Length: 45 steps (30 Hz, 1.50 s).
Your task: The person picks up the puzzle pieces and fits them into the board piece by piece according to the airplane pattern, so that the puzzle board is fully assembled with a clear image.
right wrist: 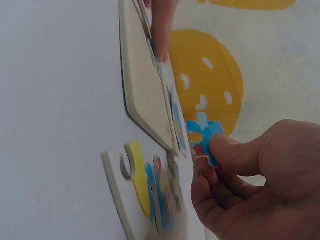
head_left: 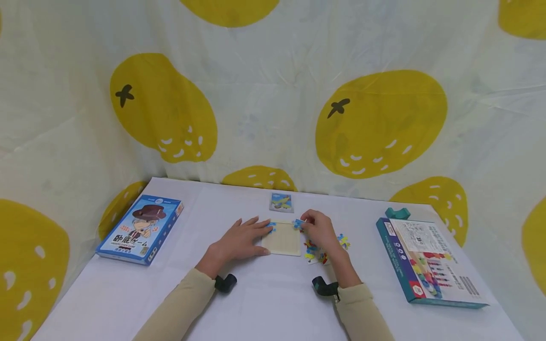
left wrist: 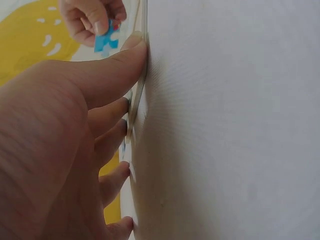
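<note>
A square wooden puzzle board [head_left: 282, 244] lies in front of me. My left hand [head_left: 241, 240] rests at its left side with fingers spread, the thumb along the near left corner. At the upper left of the board the fingertips touch a blue jigsaw piece [head_left: 272, 228]. Over the board's upper right corner my right hand [head_left: 320, 231] pinches another blue jigsaw piece [right wrist: 206, 135] between thumb and fingers; a bit of red shows on it. Several loose jigsaw pieces [head_left: 311, 251] in yellow, blue and red lie right of the board, partly hidden by the right hand and wrist.
Behind the board lies a small picture card [head_left: 281, 202] with a yellow figure on blue. A blue game box [head_left: 142, 229] is at the left. On the right are a teal-edged box [head_left: 431, 265] and a teal arched block [head_left: 397, 213]. A patterned curtain [head_left: 264, 94] encloses the table.
</note>
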### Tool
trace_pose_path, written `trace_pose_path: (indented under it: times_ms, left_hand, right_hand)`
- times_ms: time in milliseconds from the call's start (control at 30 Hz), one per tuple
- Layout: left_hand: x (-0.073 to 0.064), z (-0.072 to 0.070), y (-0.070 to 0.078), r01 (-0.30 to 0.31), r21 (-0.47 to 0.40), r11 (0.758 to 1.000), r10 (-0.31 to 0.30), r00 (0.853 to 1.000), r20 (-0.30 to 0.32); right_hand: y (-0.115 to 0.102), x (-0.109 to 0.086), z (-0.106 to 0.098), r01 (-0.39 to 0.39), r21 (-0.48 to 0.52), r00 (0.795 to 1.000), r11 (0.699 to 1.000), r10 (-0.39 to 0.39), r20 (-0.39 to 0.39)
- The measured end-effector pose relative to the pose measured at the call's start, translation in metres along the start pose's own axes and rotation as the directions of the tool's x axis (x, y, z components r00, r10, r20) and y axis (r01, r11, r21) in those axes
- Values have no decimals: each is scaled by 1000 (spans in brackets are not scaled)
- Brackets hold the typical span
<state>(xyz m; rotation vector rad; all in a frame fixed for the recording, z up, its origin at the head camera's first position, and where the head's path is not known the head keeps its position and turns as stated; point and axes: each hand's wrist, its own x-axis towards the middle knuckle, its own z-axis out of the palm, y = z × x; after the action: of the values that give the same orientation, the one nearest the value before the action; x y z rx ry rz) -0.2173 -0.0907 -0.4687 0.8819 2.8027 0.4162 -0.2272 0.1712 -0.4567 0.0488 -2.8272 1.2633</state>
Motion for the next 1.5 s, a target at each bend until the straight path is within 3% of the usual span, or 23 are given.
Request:
trace_pose_path:
  times_ms: [233, 500, 800, 1233, 1500]
  left_hand:
    - [2, 0, -2, -6, 26, 1000, 6, 1000, 0]
    - [0, -1, -2, -17, 10, 1000, 17, 1000, -8]
    - [0, -1, -3, -35, 11, 999, 35, 999, -20]
    - [1, 1, -1, 0, 31, 1000, 0, 1000, -1]
    - [1, 1, -1, -1, 49, 999, 2, 1000, -10]
  right_hand:
    - [-11, 3, 15, 55, 39, 998, 998, -56, 41]
    - [-20, 10, 34, 44, 35, 999, 998, -45, 24]
    - [-28, 11, 44, 22, -59, 1000, 998, -23, -10]
    - [-28, 8, 46, 27, -62, 999, 998, -24, 39]
    - [-29, 6, 45, 89, -150, 994, 985, -78, 77]
